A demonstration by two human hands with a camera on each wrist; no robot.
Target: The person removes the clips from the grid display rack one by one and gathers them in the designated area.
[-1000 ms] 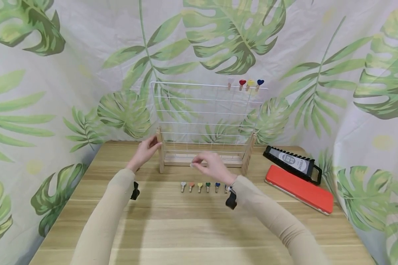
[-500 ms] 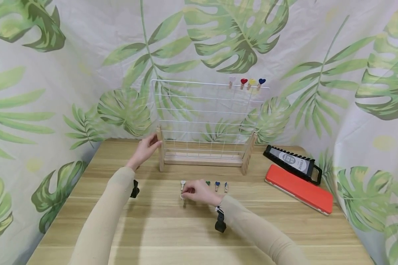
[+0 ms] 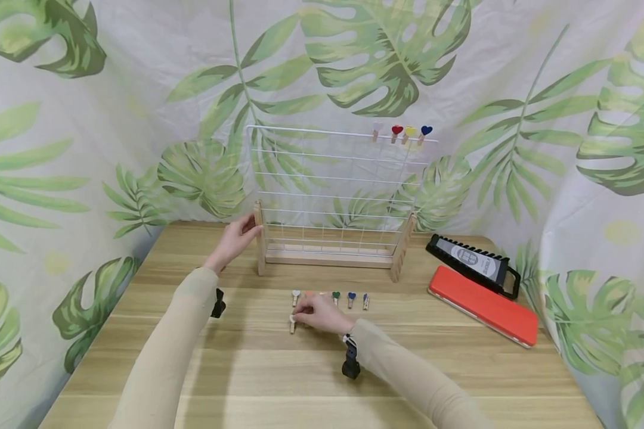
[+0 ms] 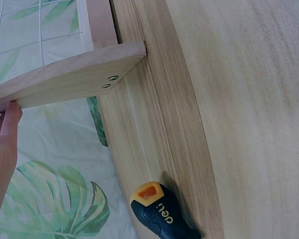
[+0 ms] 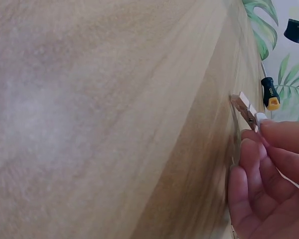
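Between thumb and fingertips my right hand (image 3: 324, 313) pinches a small wooden clothespin (image 5: 245, 107) with a white top, close over the tabletop. Just behind that hand lies a row of heart-topped clothespins; a white one (image 3: 296, 298), a green one (image 3: 336, 298) and a blue one (image 3: 351, 299) show, while others are partly hidden. My left hand (image 3: 235, 241) grips the left wooden upright (image 3: 260, 241) of a white wire grid rack (image 3: 333, 179). Clipped along the rack's top right are several more clothespins, including red (image 3: 397, 132) and dark blue (image 3: 426, 132) ones.
To the right lie a red flat case (image 3: 483, 305) and a black holder with a toothed edge (image 3: 472, 265). A dark-and-yellow tool handle (image 4: 162, 209) appears on the table in the left wrist view. Leaf-printed cloth (image 3: 139, 119) hangs behind the table.
My right hand has come down from in front of the rack to the near side of the clothespin row, carrying the white-topped clothespin. The left hand keeps its place on the upright.
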